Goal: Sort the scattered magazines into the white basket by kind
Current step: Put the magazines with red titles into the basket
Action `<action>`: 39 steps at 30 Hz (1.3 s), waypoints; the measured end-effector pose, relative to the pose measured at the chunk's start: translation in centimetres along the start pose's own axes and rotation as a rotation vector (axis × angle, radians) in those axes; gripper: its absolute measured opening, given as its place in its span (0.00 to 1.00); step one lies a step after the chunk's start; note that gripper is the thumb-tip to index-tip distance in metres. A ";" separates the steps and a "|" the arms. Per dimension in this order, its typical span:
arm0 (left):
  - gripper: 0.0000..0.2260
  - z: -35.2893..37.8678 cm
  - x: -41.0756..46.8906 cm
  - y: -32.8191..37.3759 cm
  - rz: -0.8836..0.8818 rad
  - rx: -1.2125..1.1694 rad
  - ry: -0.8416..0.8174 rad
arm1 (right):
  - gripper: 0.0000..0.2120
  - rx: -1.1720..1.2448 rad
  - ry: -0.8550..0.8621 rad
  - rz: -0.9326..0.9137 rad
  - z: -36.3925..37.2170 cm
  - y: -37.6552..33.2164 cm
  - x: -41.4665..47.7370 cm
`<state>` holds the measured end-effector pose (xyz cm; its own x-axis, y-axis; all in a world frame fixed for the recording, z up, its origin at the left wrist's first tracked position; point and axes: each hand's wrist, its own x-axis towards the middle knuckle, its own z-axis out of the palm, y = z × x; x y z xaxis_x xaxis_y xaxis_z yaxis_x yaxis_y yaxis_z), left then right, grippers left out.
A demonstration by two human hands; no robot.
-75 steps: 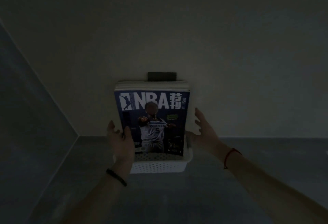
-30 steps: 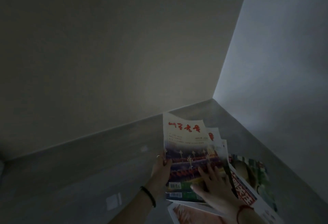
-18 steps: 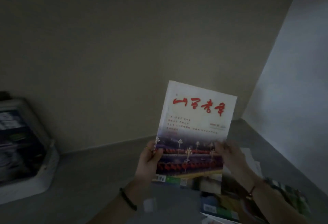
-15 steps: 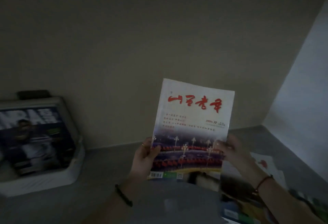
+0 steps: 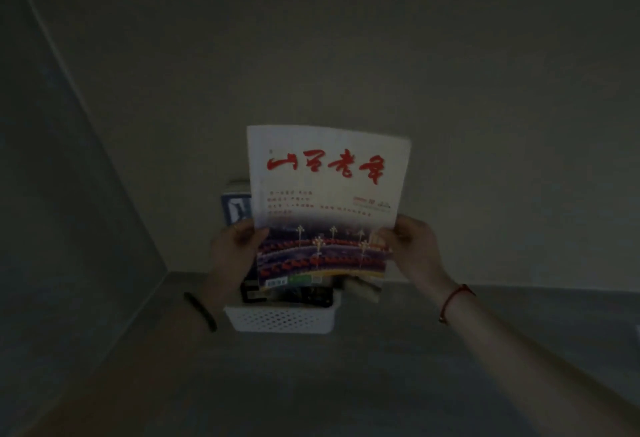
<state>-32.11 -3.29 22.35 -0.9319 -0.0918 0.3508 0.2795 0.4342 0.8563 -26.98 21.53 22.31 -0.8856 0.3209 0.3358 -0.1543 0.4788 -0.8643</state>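
I hold a white magazine [image 5: 327, 201] with red brush lettering and a night street photo upright in front of me. My left hand [image 5: 232, 256] grips its left edge and my right hand [image 5: 414, 251] grips its right edge. Right behind and below it stands the white perforated basket [image 5: 280, 319] on the grey floor against the wall. Magazines stand in the basket, a blue-covered one [image 5: 237, 209] peeking out at the left; the held magazine hides most of them.
The room is dim. A pale wall rises behind the basket and a grey wall slants in on the left, meeting at a floor corner [image 5: 168, 272]. Grey floor spreads in front and to the right of the basket.
I lifted the white magazine from the scattered pile at the right and turned left with it. It now hangs in front of the basket, which has come to the centre of view.
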 end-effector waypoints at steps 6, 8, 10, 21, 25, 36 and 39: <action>0.10 -3.9 4.4 -3.9 -0.091 -0.077 0.057 | 0.09 -0.071 -0.033 0.002 7.1 -1.5 2.5; 0.10 -3.9 5.1 -5.6 -0.124 -0.067 0.047 | 0.09 -0.099 -0.029 0.040 8.7 -1.1 3.0; 0.10 -3.6 5.7 -7.5 -0.181 -0.076 0.026 | 0.09 -0.130 -0.014 0.087 10.0 -0.3 3.3; 0.06 0.2 6.2 -16.1 -0.289 -0.095 -0.048 | 0.08 -0.294 0.001 0.256 14.5 6.7 3.7; 0.13 0.5 5.7 -17.5 -0.338 -0.116 -0.015 | 0.08 -0.216 0.084 0.326 15.6 7.8 3.5; 0.16 2.2 2.8 -13.3 -0.252 0.060 -0.140 | 0.17 -0.259 -0.079 0.419 12.7 6.9 3.1; 0.10 3.8 -0.2 -10.4 -0.177 0.015 -0.302 | 0.18 -0.182 -0.061 0.400 9.7 6.8 0.4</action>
<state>-35.75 -4.40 11.90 -0.9925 0.1016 0.0674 0.1062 0.4489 0.8872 -32.61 17.00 12.93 -0.8849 0.4641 -0.0385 0.2803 0.4648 -0.8399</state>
